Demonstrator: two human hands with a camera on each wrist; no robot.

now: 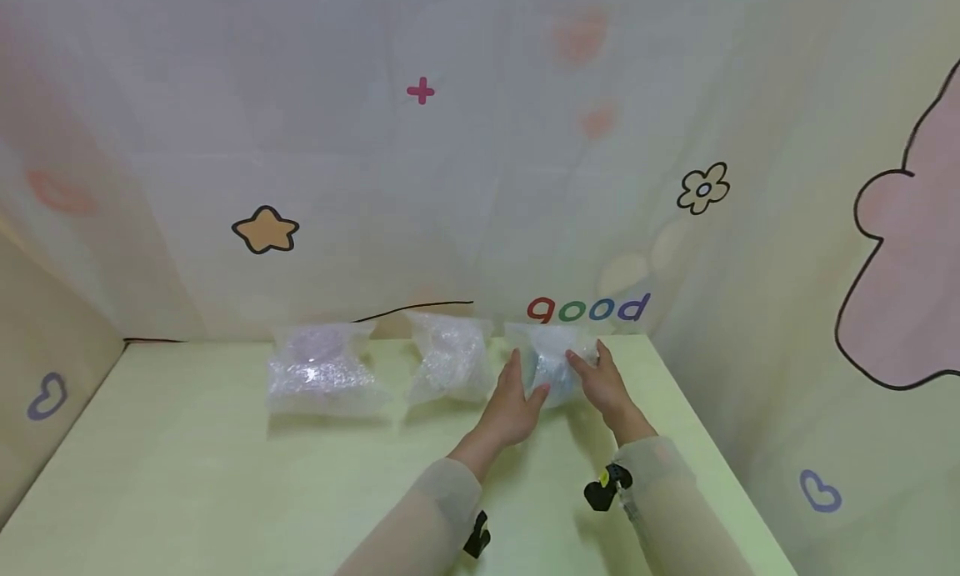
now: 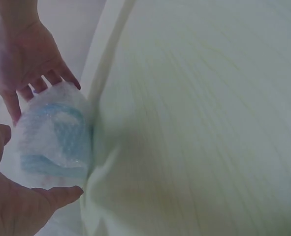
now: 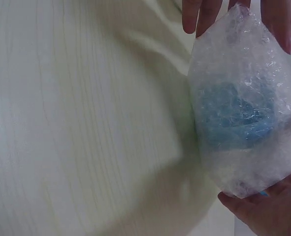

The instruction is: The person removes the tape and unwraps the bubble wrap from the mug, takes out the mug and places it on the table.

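A bubble-wrapped package (image 1: 551, 361) with something blue inside sits near the back right of the table, between both hands. At its left side is my left hand (image 1: 513, 409), fingers extended and thumb spread apart. My right hand (image 1: 606, 391) is at the right side, with its fingers reaching along the wrap. In the left wrist view, the right hand's fairly straight fingers touch the end of the package (image 2: 59, 132). The right wrist view shows the right thumb at the lower corner of the package (image 3: 239, 113); most of that hand is cut off by the frame.
Two more bubble-wrapped packages, one with a purplish tint (image 1: 318, 372) and one whitish (image 1: 450, 359), stand in a row to the left. Behind the pale wooden table (image 1: 225, 493) hangs a printed cloth (image 1: 480, 184), and cloth also rises at both sides.
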